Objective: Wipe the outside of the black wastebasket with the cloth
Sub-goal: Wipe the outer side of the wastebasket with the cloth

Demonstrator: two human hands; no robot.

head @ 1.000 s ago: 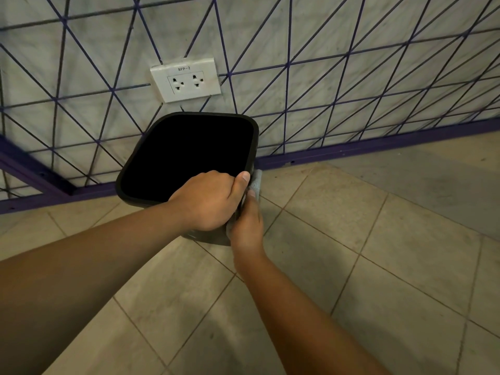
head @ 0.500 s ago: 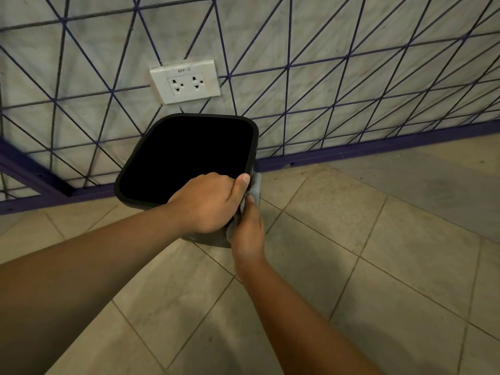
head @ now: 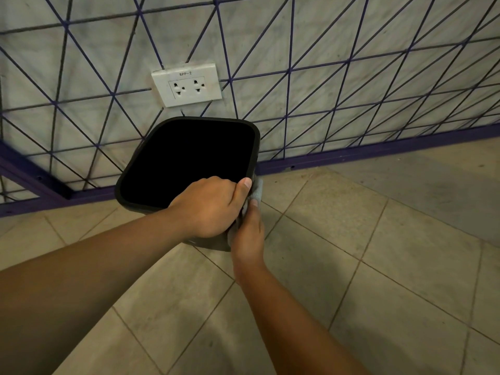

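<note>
Head view: left hand (head: 209, 207) grips near rim of wastebasket (head: 186, 161), right hand (head: 249, 234) presses cloth (head: 257, 189) on its right wall, hands touching

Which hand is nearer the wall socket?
Left. The left hand grips the wastebasket rim below the wall socket; the right hand presses the cloth lower down.
</note>
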